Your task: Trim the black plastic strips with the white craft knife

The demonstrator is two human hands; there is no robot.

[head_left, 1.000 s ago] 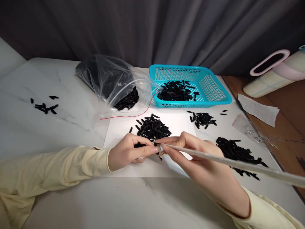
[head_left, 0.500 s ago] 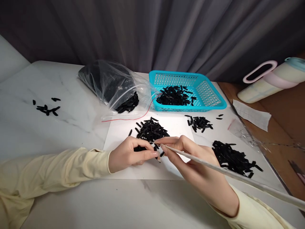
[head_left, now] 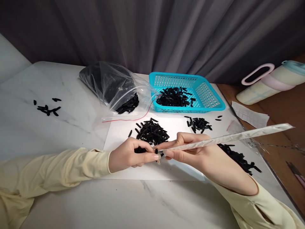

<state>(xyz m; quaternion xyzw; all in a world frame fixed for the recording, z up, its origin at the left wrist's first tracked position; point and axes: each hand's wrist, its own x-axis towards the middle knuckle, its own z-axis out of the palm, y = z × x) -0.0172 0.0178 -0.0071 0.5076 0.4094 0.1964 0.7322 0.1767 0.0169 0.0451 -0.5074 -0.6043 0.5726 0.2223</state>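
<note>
My right hand (head_left: 190,151) grips a long, thin, pale stick (head_left: 238,135), which looks wrapped and has a narrow dark tip. That tip meets a small black piece (head_left: 156,151) pinched between the thumb and fingers of my left hand (head_left: 133,152). Both hands sit over a white sheet (head_left: 124,170), with their fingertips close together. Just beyond them lies a pile of thin black pieces (head_left: 152,131). My left hand partly covers the pile's near edge.
Behind are a clear plastic bag (head_left: 107,82) of black pieces and a blue basket (head_left: 214,103) holding more. Other black piles lie at the right (head_left: 240,159), nearer the basket (head_left: 200,123) and far left (head_left: 49,109). A bottle (head_left: 259,87) lies tilted in view at right.
The stick's far end has swung up from the lower right, and my right hand has turned with it, its forearm shifting right. My left hand has hardly moved.
</note>
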